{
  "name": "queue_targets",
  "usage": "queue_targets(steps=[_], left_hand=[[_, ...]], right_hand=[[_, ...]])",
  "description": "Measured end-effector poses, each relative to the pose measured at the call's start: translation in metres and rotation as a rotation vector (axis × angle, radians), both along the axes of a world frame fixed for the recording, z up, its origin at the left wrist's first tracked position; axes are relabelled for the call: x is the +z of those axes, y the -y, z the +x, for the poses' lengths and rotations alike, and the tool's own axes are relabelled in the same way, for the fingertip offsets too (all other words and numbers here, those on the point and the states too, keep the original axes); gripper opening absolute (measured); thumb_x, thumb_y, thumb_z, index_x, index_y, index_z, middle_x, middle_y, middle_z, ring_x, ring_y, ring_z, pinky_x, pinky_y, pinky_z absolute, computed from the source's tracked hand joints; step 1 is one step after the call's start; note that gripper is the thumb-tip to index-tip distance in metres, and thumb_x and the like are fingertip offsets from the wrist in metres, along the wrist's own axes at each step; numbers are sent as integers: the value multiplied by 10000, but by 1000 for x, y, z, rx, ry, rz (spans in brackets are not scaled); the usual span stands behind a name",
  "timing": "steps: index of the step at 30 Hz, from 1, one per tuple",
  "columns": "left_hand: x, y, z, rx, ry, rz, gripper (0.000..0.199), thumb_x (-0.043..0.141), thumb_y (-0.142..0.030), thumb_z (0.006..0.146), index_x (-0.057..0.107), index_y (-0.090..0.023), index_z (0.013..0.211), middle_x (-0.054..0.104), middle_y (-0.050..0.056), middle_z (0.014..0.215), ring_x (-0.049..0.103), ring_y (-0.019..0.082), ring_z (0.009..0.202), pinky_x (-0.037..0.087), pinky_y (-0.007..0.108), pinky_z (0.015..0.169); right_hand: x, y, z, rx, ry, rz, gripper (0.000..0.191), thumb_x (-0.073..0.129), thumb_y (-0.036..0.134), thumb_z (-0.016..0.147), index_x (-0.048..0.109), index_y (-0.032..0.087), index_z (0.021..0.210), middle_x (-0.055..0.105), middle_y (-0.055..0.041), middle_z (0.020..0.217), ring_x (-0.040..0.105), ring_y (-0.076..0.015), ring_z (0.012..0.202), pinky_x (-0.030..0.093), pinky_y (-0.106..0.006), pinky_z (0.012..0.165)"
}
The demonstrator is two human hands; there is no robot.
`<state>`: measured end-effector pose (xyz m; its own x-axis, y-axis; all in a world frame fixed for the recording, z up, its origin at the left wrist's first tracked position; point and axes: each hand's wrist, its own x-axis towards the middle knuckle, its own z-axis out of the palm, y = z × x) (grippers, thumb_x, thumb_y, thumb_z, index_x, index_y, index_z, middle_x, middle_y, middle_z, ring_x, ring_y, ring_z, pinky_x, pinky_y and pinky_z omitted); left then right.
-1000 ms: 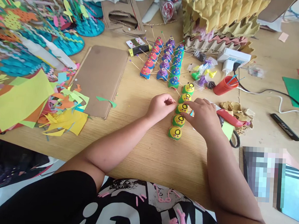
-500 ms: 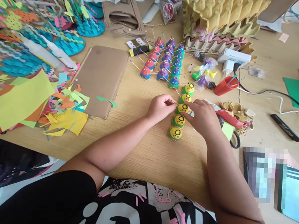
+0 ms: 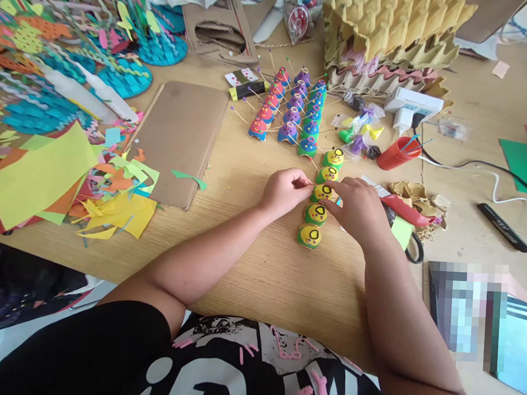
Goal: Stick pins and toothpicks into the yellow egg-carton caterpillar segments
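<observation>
A caterpillar of painted egg-carton cups (image 3: pixel 317 214), yellow on top with green edges and small black rings, lies in a line on the table. My right hand (image 3: pixel 361 207) grips its middle cup from the right, thumb and fingers around it. At that cup's left side my left hand (image 3: pixel 285 194) is closed in a pinch; a thin stick seems to be between the fingertips, mostly hidden by them. Beyond stand a red and blue caterpillar (image 3: pixel 264 112), a purple one (image 3: pixel 291 115) and a blue and green one (image 3: pixel 311 128), with thin ball-tipped sticks poking out sideways.
A cardboard sheet (image 3: pixel 178 140) and coloured paper scraps (image 3: pixel 39 168) lie left. Egg trays (image 3: pixel 396 27) are stacked at the back. Right are small bags of clay (image 3: pixel 359 129), a red cup (image 3: pixel 396 154), a power strip (image 3: pixel 414 101) with cables, and a black cutter (image 3: pixel 503 226).
Both hands stay at the middle cup, almost still. My left fingertips have edged slightly closer to its side. The whole view has shifted a little.
</observation>
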<state>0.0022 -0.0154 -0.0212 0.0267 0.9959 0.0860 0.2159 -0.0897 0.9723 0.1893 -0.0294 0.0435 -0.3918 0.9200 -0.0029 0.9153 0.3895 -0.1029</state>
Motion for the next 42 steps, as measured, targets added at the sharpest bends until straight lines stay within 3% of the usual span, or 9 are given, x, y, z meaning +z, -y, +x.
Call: queue_targets(steps=[10, 18, 24, 30, 42], left_hand=[[1, -3, -3, -6, 21, -6, 56, 741, -211, 742, 695, -187, 722, 760, 0, 747, 672, 130, 690, 500, 261, 669], [10, -14, -18, -136, -82, -66, 102, 728, -170, 708, 631, -181, 677, 684, -24, 688, 600, 117, 662, 446, 250, 641], [8, -18, -20, -210, -15, -59, 92, 748, -184, 743, 657, -168, 751, 706, -15, 752, 624, 108, 715, 476, 239, 686], [4, -15, -15, -196, 64, -47, 117, 764, -219, 778, 668, -166, 816, 738, 1, 776, 650, 106, 701, 489, 239, 670], [4, -13, -13, -149, 14, -40, 205, 810, -253, 763, 629, -164, 721, 707, -15, 724, 592, 97, 660, 432, 240, 629]], right_hand=[[1, 1, -1, -10, 7, -14, 347, 571, 431, 1015, 756, 211, 1209, 756, -147, 1060, 654, -326, 1021, 436, -411, 805], [4, 2, -3, -23, 5, -27, 356, 557, 444, 1022, 757, 214, 1205, 755, -138, 1060, 650, -318, 1023, 431, -401, 817], [3, 1, -2, -28, 10, -27, 348, 585, 437, 1014, 755, 207, 1212, 757, -146, 1075, 653, -318, 1036, 432, -398, 827], [2, 1, -1, -21, 7, -25, 349, 595, 427, 1011, 755, 199, 1220, 757, -144, 1065, 660, -319, 1030, 442, -405, 831], [0, 0, -1, -13, 6, 0, 314, 628, 394, 991, 766, 206, 1200, 756, -147, 1042, 661, -319, 1005, 443, -406, 811]])
